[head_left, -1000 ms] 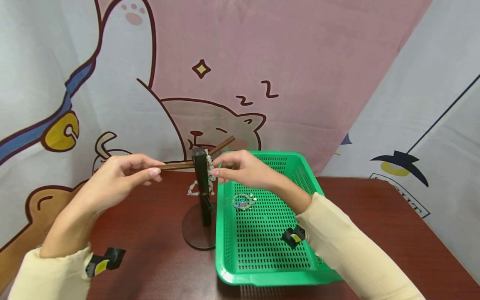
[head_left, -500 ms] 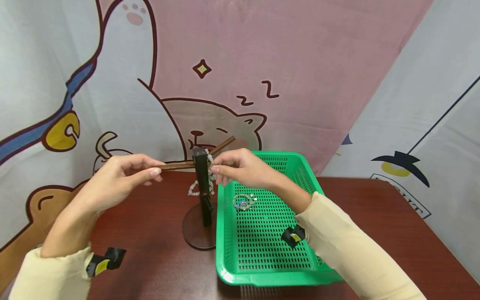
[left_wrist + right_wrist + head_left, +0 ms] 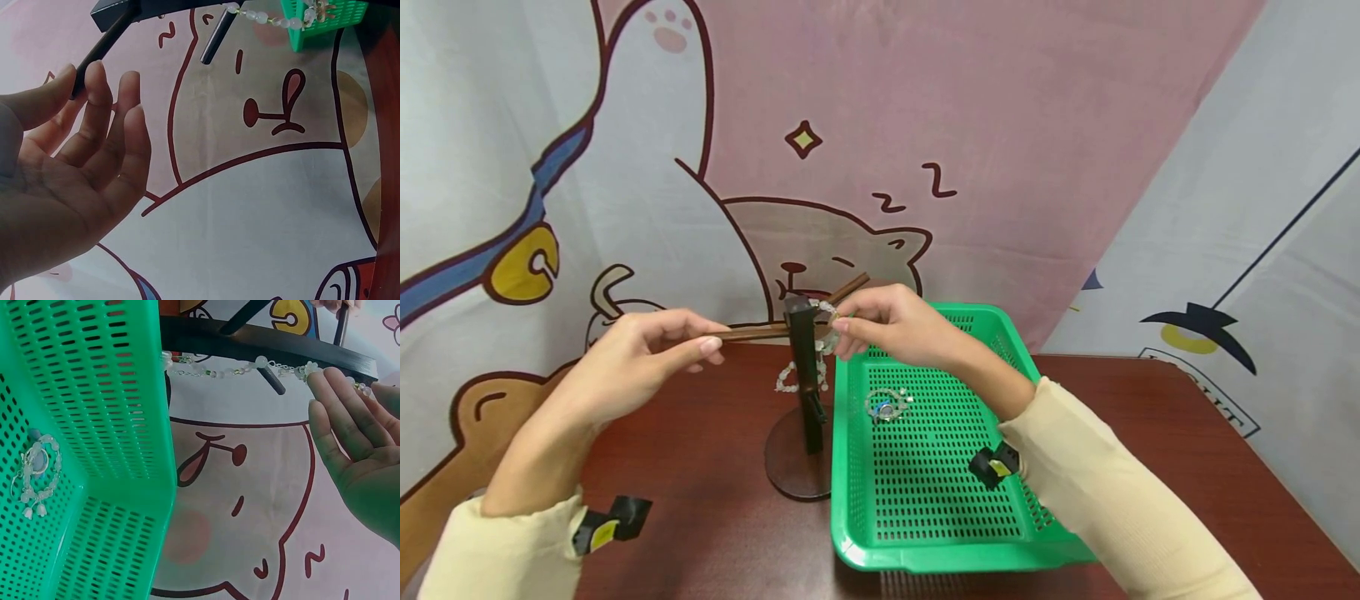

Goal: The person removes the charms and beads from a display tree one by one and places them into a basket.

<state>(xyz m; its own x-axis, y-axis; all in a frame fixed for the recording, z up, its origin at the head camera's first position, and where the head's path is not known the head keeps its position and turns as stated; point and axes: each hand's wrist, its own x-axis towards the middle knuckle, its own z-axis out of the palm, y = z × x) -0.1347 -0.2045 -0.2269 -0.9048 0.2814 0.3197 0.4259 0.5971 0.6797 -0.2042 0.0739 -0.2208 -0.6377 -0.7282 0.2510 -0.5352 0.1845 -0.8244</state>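
A dark wooden jewelry stand (image 3: 806,375) rises from a round base, with thin arms sticking out of its post. My left hand (image 3: 636,358) pinches the tip of its left arm (image 3: 752,332) between thumb and fingers. On the post's right side my right hand (image 3: 906,327) pinches a pale beaded bracelet (image 3: 826,307), drawn a little out from the post. Lower down, a loop of clear beads (image 3: 786,380) hangs behind the post. In the right wrist view, the beaded strand (image 3: 215,374) runs along the post to the right fingertips.
A green perforated basket (image 3: 841,483) stands right beside the stand, under the right forearm. Inside it lie a beaded bracelet (image 3: 898,393) and a small round piece with blue (image 3: 885,409). A printed cloth (image 3: 1000,150) hangs behind the red-brown table (image 3: 700,467).
My right hand has shifted slightly up and to the right, drawing the beaded bracelet outward from the post. My left hand keeps its place on the arm of the stand.
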